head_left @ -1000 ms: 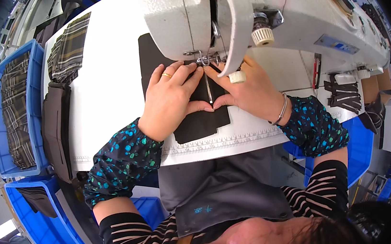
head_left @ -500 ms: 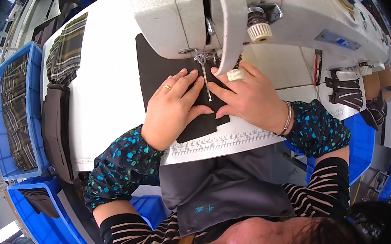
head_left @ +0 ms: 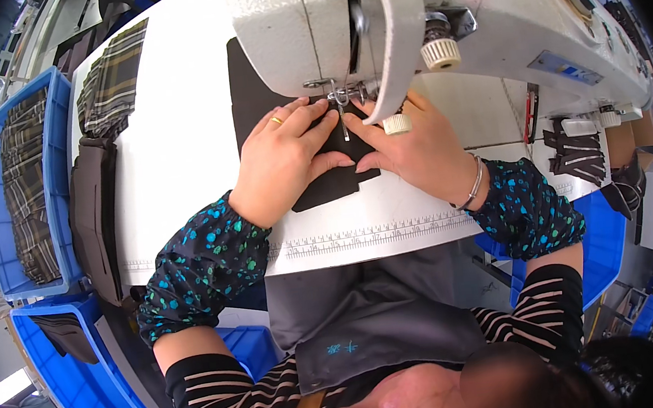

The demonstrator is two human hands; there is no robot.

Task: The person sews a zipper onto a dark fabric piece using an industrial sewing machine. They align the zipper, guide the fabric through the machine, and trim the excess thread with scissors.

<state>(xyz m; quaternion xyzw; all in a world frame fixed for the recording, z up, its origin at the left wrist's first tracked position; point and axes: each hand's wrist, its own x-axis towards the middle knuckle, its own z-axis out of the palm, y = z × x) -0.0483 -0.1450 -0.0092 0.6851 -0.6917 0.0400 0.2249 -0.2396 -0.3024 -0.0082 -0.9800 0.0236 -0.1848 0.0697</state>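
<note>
A dark brown cloth piece point(head_left: 329, 190) lies flat on the white table, its far part under the head of a white sewing machine point(head_left: 271, 37). On the cloth's left side rests my left hand point(head_left: 281, 157), palm down with fingers spread, a ring on one finger. My right hand point(head_left: 417, 149) presses flat on the cloth's right side, its fingers apart and partly hidden behind the machine's curved guard and white knob point(head_left: 397, 124). Between the hands, a narrow pale strip point(head_left: 346, 127) runs along the cloth to the presser foot. Both thumbs point inward, almost meeting.
Left of the table stands a blue bin point(head_left: 61, 97) with plaid cloth inside. Folded dark pieces point(head_left: 95, 222) and plaid pieces point(head_left: 114, 75) lie at the table's left. A red-handled cutter point(head_left: 530, 112) and small dark strips point(head_left: 574, 151) lie right. A ruler scale point(head_left: 378, 234) follows the front edge.
The cloth has slid away from me, farther under the machine, and less of the pale strip shows. Both hands have moved slightly forward with it, still flat on the cloth.
</note>
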